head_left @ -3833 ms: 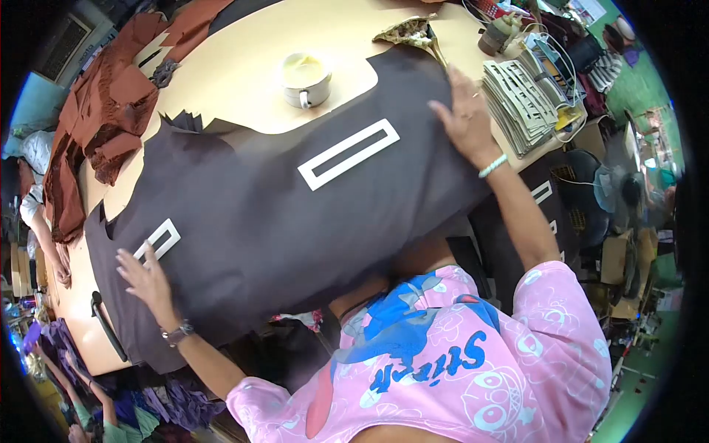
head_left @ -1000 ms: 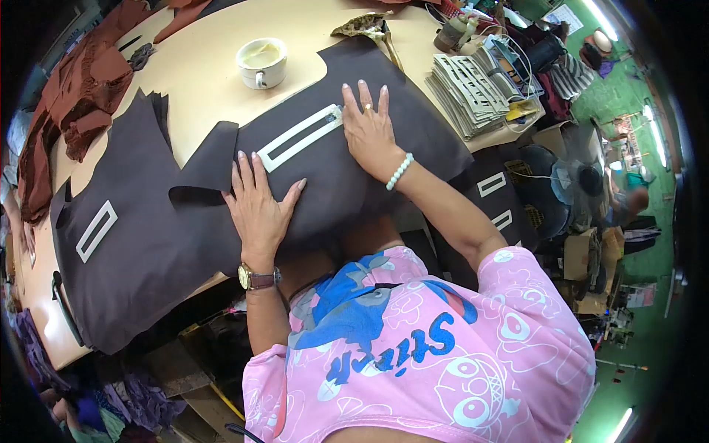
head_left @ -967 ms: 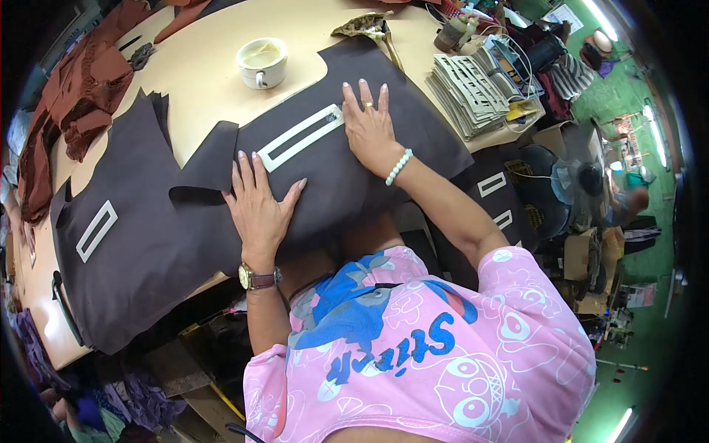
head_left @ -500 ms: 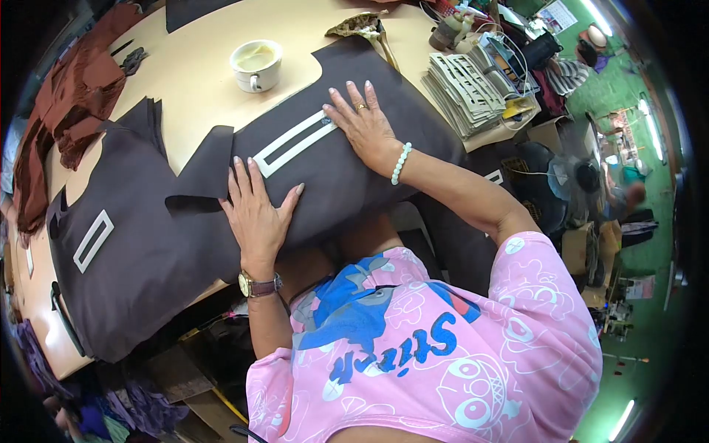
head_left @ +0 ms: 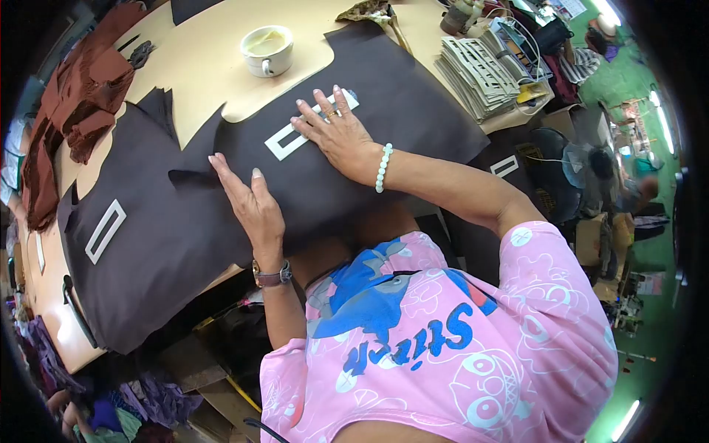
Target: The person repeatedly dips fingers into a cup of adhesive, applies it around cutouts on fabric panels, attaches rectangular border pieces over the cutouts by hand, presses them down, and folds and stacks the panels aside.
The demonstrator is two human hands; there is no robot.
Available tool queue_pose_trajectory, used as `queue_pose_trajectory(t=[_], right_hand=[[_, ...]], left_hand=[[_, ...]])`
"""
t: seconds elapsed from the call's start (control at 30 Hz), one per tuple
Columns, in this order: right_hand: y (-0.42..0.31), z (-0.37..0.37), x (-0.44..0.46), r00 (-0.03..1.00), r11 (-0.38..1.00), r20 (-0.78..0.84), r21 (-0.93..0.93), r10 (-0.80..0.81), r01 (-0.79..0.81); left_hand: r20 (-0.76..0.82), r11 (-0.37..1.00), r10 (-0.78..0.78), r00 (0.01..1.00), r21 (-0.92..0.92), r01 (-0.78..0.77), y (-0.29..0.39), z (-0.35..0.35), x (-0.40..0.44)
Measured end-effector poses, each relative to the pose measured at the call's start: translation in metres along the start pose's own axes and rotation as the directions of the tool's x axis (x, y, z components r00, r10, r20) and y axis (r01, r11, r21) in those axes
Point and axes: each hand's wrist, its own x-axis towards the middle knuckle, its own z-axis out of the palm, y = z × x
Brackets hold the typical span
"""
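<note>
Right hand: on the right hand (head_left: 336, 140), fingers loosely spread, laid across the white slotted strip (head_left: 274, 147), nothing gripped.
Left hand: on the left hand (head_left: 255, 210), fingers close together, thumb apart, nothing held; over the dark fabric (head_left: 317, 199), contact unclear.
Strip: flat on the fabric, middle covered by the right hand; second slotted strip (head_left: 91, 255) well apart, toward the fabric's left end.
Slip risk: strip could skew if the right fingers push sideways.
Crease risk: raised fold (head_left: 193, 179) beside the left hand could get pressed into a wrinkle.
Drag risk: fabric overhangs the near side, so its weight or a tug might shift it.
Cup risk: white cup (head_left: 266, 50) near the fabric's far edge; a pull might tip it, contents could stain.
Counter: pale counter (head_left: 210, 81), rust cloth (head_left: 88, 103) heaped left, stacked card strips (head_left: 480, 77) right.
Room: green floor (head_left: 628, 74), cardboard box (head_left: 591, 240), co-worker's sleeve (head_left: 11, 173) at left edge.
</note>
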Motion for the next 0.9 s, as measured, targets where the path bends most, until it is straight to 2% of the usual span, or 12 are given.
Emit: queue_pose_trajectory(t=[0.3,0.5,0.6,0.7,0.73,0.8,0.83,0.9], right_hand=[[-0.023,-0.009,0.01,0.996,0.992,-0.071,0.116,-0.049,0.057],[-0.014,-0.003,0.007,0.981,0.933,-0.151,0.318,-0.124,0.167],[-0.005,0.005,0.009,0.966,0.786,-0.16,0.563,-0.201,0.257],[0.023,-0.002,0.006,0.973,0.522,-0.12,0.828,-0.195,0.207],[0.025,0.016,0.005,0.978,0.44,-0.205,0.882,0.034,0.17],[0.055,0.026,-0.001,0.941,0.531,-0.128,0.845,0.312,-0.062],[0.068,0.037,-0.005,0.887,0.544,-0.084,0.815,0.453,-0.201],[0.095,0.074,-0.009,0.76,0.608,-0.112,0.678,0.64,-0.412]], left_hand=[[-0.012,0.998,-0.037,0.999,-0.046,0.036,-0.001,0.0,0.0],[0.01,0.998,-0.061,0.998,-0.029,0.061,0.001,0.001,0.001],[0.009,0.999,-0.031,0.999,-0.011,0.031,-0.004,0.002,0.0],[0.003,1.0,-0.026,1.0,0.003,0.026,0.0,0.001,0.0],[-0.016,0.996,0.015,1.0,0.087,-0.013,0.006,-0.001,0.0],[-0.06,0.959,0.128,0.99,0.263,-0.108,0.011,-0.008,-0.002],[-0.091,0.934,0.156,0.983,0.337,-0.117,0.015,-0.013,0.0],[-0.094,0.846,0.202,0.975,0.517,-0.126,0.013,-0.025,0.006]])
